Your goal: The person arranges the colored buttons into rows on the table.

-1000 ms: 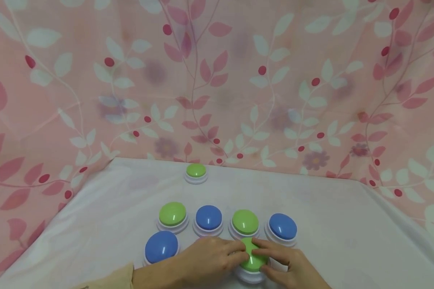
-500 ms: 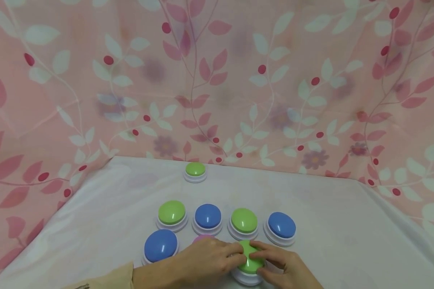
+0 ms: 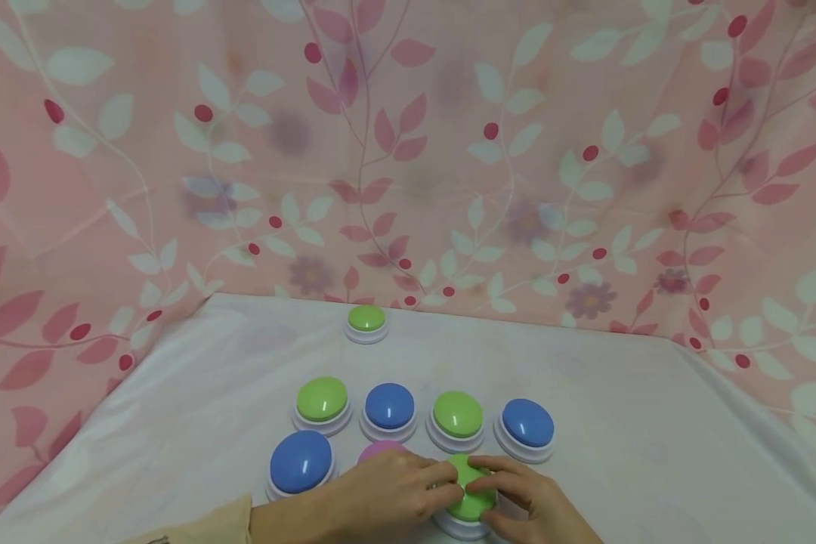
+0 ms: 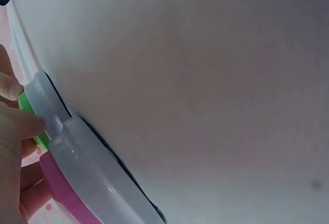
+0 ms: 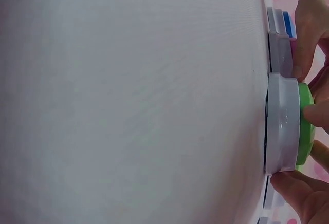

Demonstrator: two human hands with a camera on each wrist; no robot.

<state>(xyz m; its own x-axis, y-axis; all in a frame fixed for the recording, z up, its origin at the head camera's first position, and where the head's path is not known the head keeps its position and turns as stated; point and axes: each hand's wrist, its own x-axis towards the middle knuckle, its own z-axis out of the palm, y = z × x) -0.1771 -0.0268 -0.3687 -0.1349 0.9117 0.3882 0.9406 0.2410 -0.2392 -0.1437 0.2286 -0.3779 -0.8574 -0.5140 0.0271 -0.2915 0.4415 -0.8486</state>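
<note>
A green push button point(image 3: 472, 508) on a round white base sits between both hands near the front of the table. My left hand point(image 3: 391, 483) holds it from the left, fingertips on the dome; in the left wrist view the thumb lies against the white base. From the right, my right hand point(image 3: 533, 495) grips it, with fingers on the dome and the thumb low at the base in the right wrist view. A pink button point(image 3: 381, 449) is mostly hidden behind my left hand. In the left wrist view, the pink button's base meets the green one's.
Behind stands a row: a green button point(image 3: 322, 399), a blue button point(image 3: 390, 406), another green button point(image 3: 458, 414) and another blue button point(image 3: 527, 422). A larger-looking blue button point(image 3: 301, 462) is at front left. One green button point(image 3: 366, 318) stands far back by the floral curtain point(image 3: 408, 151).
The green button between my hands has shifted slightly left and toward me, both hands moving along with it. More of the pink button shows now. The other buttons stay in place.
</note>
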